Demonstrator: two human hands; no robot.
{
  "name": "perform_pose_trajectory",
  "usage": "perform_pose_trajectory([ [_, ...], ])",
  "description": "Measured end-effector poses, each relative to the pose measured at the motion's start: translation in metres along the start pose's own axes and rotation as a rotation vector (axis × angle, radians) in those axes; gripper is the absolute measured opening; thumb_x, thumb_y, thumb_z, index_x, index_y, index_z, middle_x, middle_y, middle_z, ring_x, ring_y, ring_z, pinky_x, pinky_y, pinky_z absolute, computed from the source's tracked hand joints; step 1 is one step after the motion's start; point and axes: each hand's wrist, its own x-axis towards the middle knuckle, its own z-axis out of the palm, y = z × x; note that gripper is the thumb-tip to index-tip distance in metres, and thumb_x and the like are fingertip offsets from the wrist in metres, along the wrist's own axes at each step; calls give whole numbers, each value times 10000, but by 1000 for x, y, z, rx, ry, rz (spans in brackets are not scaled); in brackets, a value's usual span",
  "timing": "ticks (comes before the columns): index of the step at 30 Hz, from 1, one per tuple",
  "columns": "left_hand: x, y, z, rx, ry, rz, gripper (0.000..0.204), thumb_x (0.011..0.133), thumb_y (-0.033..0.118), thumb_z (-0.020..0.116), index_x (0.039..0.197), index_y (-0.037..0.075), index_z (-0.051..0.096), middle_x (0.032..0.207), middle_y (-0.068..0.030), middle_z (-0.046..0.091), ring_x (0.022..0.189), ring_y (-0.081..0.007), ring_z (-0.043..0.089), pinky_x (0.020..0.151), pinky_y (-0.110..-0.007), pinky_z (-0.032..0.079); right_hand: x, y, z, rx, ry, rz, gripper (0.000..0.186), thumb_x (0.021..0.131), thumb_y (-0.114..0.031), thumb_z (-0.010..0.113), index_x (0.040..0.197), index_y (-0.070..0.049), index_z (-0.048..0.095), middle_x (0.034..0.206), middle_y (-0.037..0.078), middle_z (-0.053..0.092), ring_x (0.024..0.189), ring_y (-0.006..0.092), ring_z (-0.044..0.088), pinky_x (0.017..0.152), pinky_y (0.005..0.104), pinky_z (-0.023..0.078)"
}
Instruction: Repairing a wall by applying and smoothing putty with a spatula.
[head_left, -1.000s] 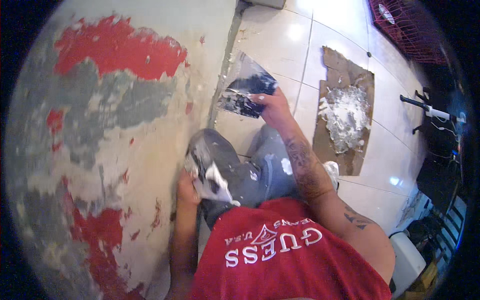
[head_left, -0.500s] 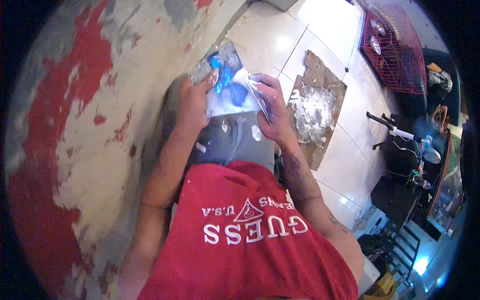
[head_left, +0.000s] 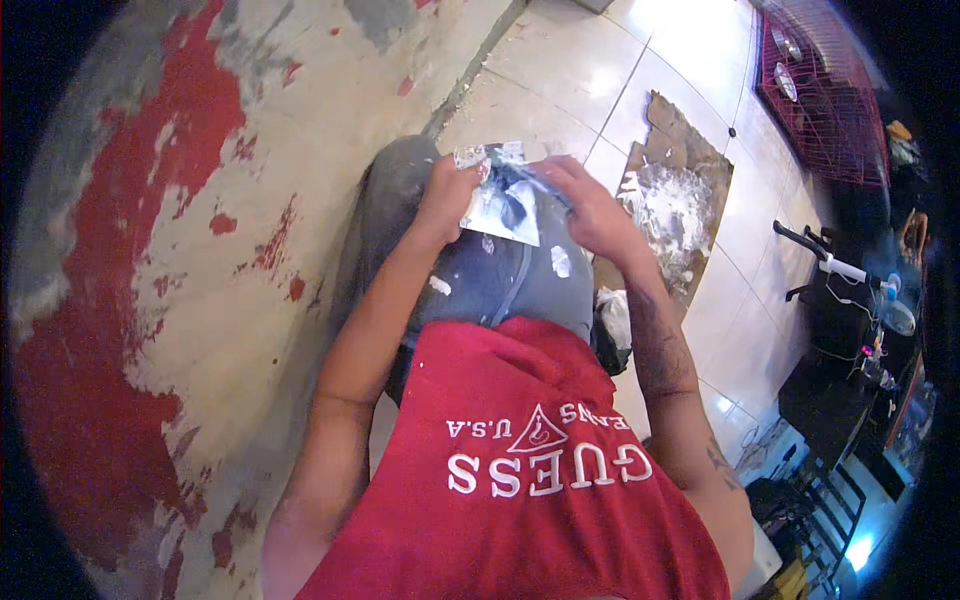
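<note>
Above my lap, my left hand [head_left: 447, 200] grips a shiny metal plate [head_left: 512, 222] by its left edge, with the thumb on top. White paste smears its upper part. On the plate's right side, my right hand [head_left: 590, 208] is closed round a thin flat scraper [head_left: 548, 186], seen nearly edge-on and tilted across the plate. The scraper's edge appears to meet the plate's surface; whether they touch all along I cannot tell. White spots of paste lie on my grey trousers [head_left: 470, 275].
At the left rises a patchy wall [head_left: 200, 330] with peeling red paint. Cardboard [head_left: 690, 165] with white paste lies on the tiled floor [head_left: 560, 90] to the right. Beyond stand a red wire cage [head_left: 825, 110] and a white fan [head_left: 897, 315]. A plastic bag [head_left: 612, 318] sits beside my right thigh.
The plate has tilted and shows less of its face, and the blue reflection on it has gone. My right hand has turned with the scraper over the plate. The whole view has shifted slightly.
</note>
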Motion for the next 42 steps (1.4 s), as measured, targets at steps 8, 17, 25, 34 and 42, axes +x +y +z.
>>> perform_pose_trajectory([
  [8, 78, 3, 6, 587, 37, 35, 151, 690, 24, 514, 810, -50, 568, 691, -93, 571, 594, -158, 548, 490, -305, 420, 15, 43, 19, -58, -30, 26, 467, 596, 59, 447, 1042, -66, 501, 970, 145, 486, 898, 329, 502, 761, 358, 428],
  [17, 160, -13, 27, 552, 38, -301, 182, 634, -1, 444, 753, -122, 512, 654, -209, 531, 507, -283, 558, 373, -440, 408, 27, 85, 16, 121, -71, 154, 563, 542, 128, 374, 1059, -56, 505, 968, 130, 504, 930, 315, 494, 801, 334, 402],
  [25, 171, -14, 1, 715, 292, -239, 209, 660, 33, 464, 813, -102, 509, 661, -168, 541, 511, -224, 529, 383, -384, 382, 38, 85, 4, 341, -257, 19, 464, 590, 91, 463, 1034, -30, 521, 939, 122, 538, 889, 263, 521, 794, 316, 405],
  [34, 24, 85, -1, 413, 196, 137, 181, 746, 81, 561, 914, 13, 545, 784, -30, 565, 686, -105, 521, 624, -241, 426, 28, 130, -11, 1215, 114, 348, 360, 626, -2, 587, 978, 30, 524, 834, 68, 602, 688, 153, 587, 660, 281, 486],
  [42, -102, 76, -82, 429, 461, 23, 232, 746, 75, 531, 969, 12, 520, 848, -43, 556, 737, -111, 523, 661, -245, 424, 133, 138, 122, 1480, 377, 581, 235, 641, 40, 512, 874, 9, 519, 755, 64, 566, 612, 186, 550, 565, 301, 467],
])
